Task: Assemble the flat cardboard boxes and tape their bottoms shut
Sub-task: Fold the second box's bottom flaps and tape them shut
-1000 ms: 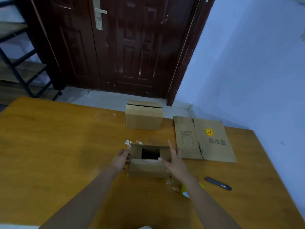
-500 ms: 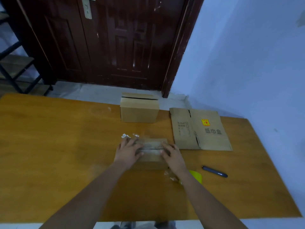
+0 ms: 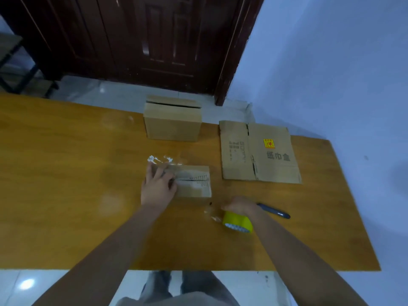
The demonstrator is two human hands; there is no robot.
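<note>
On the wooden table [image 3: 66,173] I see the small box [image 3: 194,182] under my left hand [image 3: 157,186] — fingers flat, pressing its flaps; my right hand [image 3: 240,206], just beside it, grips the yellow tape roll [image 3: 237,221].

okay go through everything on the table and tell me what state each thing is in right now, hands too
small box: flaps folded shut, seam untaped
left hand: pressing the flaps flat
right hand: on the tape roll, grip unclear
tape roll: on the table, loose end sticking out
far box: assembled, top slightly open
flat box: unfolded, lying flat
pen: lying on the table
</note>
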